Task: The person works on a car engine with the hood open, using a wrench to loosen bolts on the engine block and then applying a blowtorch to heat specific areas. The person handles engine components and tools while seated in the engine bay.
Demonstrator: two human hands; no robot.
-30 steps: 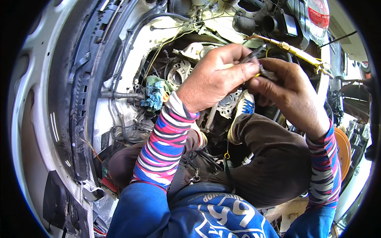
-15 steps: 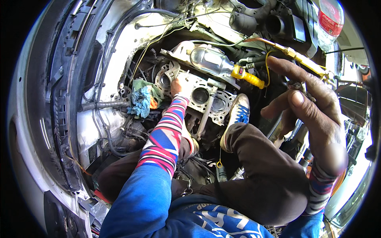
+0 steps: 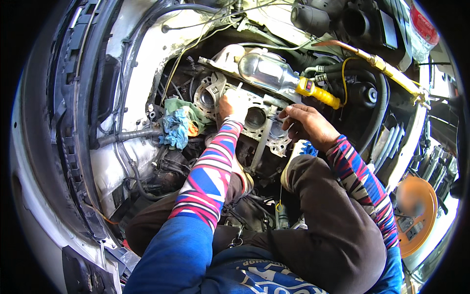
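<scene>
My left hand (image 3: pixel 232 105) rests on the top face of an engine block (image 3: pixel 281 145), fingers curled closed and mostly hidden in glare. A small pale tip shows above its fingers; what it grips cannot be made out. Beside it, over the leftmost bore, lies an adjustable wrench (image 3: pixel 215 88). My right hand (image 3: pixel 313 126) hangs over the block's right end, its fingers bent together around something too small to name. Close to those fingertips is a T-shaped metal bar (image 3: pixel 261 144), its crosspiece on the block and its shaft slanting down toward me.
A yellow-handled work lamp (image 3: pixel 274 73) lies behind the block. Blue and green rags (image 3: pixel 175 128) sit to its left. A brass torch pipe (image 3: pixel 377 61) crosses the far right. My shoes flank the block; an orange round tray (image 3: pixel 417 220) stands at right.
My right hand has swung from close to the camera, where it pinched a small dark thing, down and left to the block. My left hand stays at the block.
</scene>
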